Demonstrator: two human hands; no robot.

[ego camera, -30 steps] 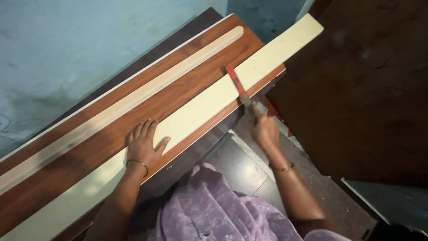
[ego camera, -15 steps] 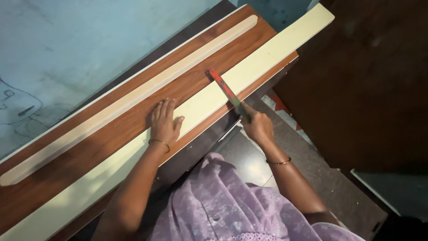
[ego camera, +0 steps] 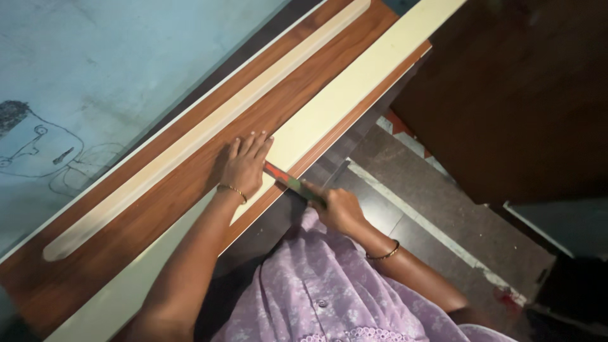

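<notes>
The cream strip (ego camera: 342, 101) lies lengthwise along the near edge of the wood-grain worktop (ego camera: 190, 183), and everything else is placed from it. The left hand (ego camera: 244, 166) rests palm down where the strip meets the worktop, fingers extended and close together, pressing flat rather than gripping. Just on the near side of that hand, a red and green flat tool (ego camera: 285, 179) lies across the strip, its tip hidden at the heel of the left hand. The right hand (ego camera: 339, 208) is closed around the tool's other end, off the near edge of the strip and over the dark floor (ego camera: 411, 190). On the far side of the strip, a paler rounded-end slat (ego camera: 202, 133) runs parallel to it, well apart from both hands. Beyond that is a blue-grey wall (ego camera: 126, 57) with a pencil drawing.

The main risk, as I judge it, comes from how close the tool sits to the left hand: a slip of the right hand towards the worktop could run the tool into the left palm or wrist. The strip overhangs the worktop at its far end, so uneven pressure from the flat hand could let it shift or pivot, spoiling whatever line the tool is following. Whether the tool has a cutting edge cannot be told from here.
</notes>
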